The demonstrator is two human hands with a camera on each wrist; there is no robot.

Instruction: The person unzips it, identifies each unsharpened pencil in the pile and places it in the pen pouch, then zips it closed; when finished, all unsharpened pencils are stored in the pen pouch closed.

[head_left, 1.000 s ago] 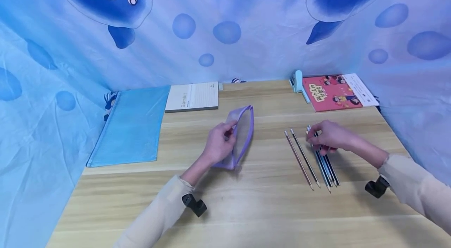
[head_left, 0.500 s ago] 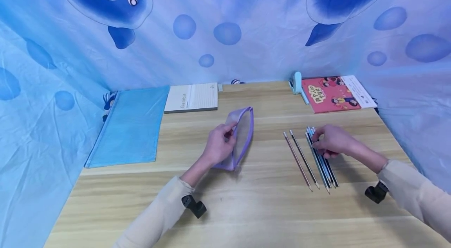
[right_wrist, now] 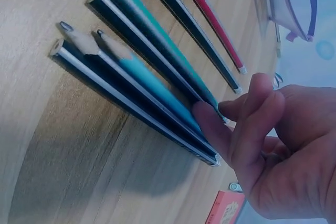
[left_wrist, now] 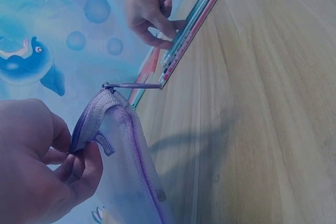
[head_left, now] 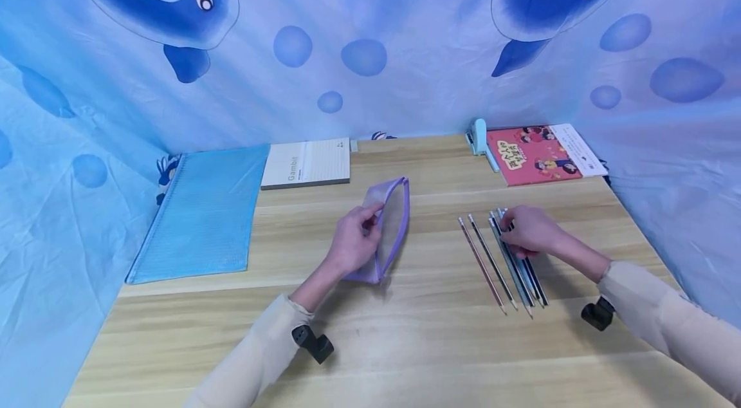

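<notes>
Pale wood tabletop spreads below you. On it, your left hand pinches the edge of the gaping purple pouch. Right of the pouch, your right hand touches a pencil bundle; whether it pinches any, I cannot tell. 2 separate pencils lie nearer the pouch. Left of it sits your blue folder.

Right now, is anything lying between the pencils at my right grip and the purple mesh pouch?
Yes: a reddish pencil and a dark pencil lie flat between the pencil cluster and the open purple mesh pouch. They look low enough to pass over; nothing else visible blocks the way.
</notes>
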